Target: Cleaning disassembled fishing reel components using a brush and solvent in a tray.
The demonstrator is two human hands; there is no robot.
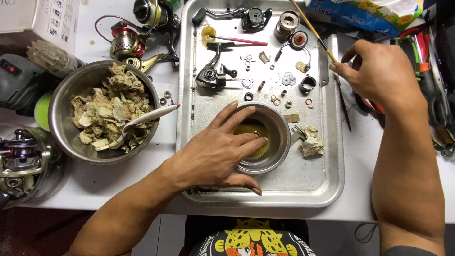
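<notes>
Left grip [215,151] covers steel bowl [279,142]; right grip [379,76] pinches brush [315,31] past tray's edge [337,142].

small steel bowl [279,142]: round, shiny, upright near the front middle of the metal tray [327,189], holding yellowish liquid with a small ring sunk in it; fingers dip into it.
brush [315,33]: thin wooden handle, tilted, running from the tray's back right corner toward its right edge, pinched at its lower end.
</notes>
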